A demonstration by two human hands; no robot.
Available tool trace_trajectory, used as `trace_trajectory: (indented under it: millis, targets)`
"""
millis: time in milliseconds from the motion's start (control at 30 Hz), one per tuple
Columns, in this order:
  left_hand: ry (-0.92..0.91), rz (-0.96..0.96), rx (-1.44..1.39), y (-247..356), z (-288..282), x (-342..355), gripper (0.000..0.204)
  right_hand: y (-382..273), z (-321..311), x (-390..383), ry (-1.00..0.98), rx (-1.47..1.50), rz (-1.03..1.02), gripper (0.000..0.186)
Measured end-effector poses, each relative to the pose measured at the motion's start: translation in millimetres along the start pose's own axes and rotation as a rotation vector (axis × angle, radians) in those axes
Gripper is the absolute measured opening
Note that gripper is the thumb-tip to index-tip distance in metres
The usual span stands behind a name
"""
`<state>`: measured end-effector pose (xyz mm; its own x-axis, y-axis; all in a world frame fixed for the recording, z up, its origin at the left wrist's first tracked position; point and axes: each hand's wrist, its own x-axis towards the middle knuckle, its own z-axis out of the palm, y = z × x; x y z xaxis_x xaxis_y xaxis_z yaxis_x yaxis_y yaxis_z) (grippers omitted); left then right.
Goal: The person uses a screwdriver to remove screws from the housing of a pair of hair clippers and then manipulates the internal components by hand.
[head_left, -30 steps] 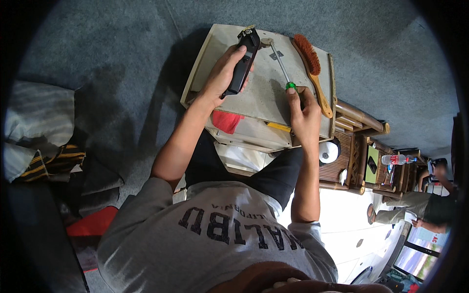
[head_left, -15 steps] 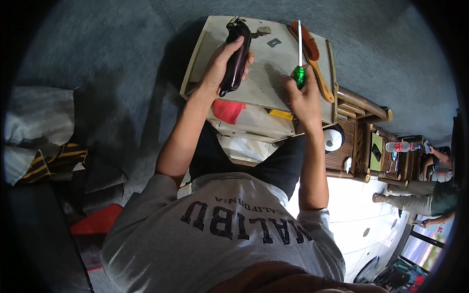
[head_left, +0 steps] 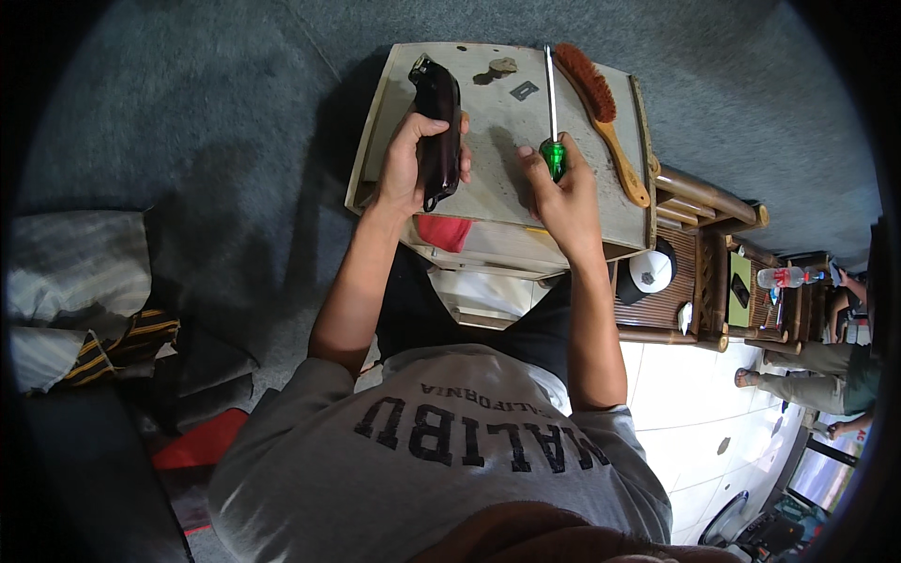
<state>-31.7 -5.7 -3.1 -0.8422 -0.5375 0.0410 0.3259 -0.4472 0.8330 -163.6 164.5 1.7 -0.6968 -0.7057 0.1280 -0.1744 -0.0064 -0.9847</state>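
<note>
My left hand [head_left: 404, 169] is clamped on dark clippers [head_left: 439, 155], right hand [head_left: 569, 197] on green-handled screwdriver [head_left: 554, 158], hands apart. Brush [head_left: 607, 135] on bench [head_left: 497, 188], right of both; small metal plate [head_left: 518, 94] farther out, between them.

Dark lettering [head_left: 472, 442], on grey shirt [head_left: 450, 493]; red letters [head_left: 860, 437], on pale sign [head_left: 851, 444]

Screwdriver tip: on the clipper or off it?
Off it. The screwdriver, in the right hand, points away from the person; tabletop shows between it and the clipper in the left hand.
</note>
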Motion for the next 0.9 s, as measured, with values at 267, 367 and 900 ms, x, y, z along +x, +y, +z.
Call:
trace_trajectory:
  millis: [267,367,900]
  targets:
    - [-0.003,0.09,0.181,3.8,7.1,1.4,0.044,1.0,-2.2,-1.3,-0.022,-0.053,-0.031,0.034]
    - [-0.014,0.103,0.226,3.7,8.3,0.2,0.04,0.4,-2.1,-1.5,-0.023,-0.099,-0.042,0.034]
    - [-0.051,0.003,0.024,-0.9,-7.7,1.0,0.045,3.4,-1.9,-2.2,-0.031,-0.125,-0.066,0.038]
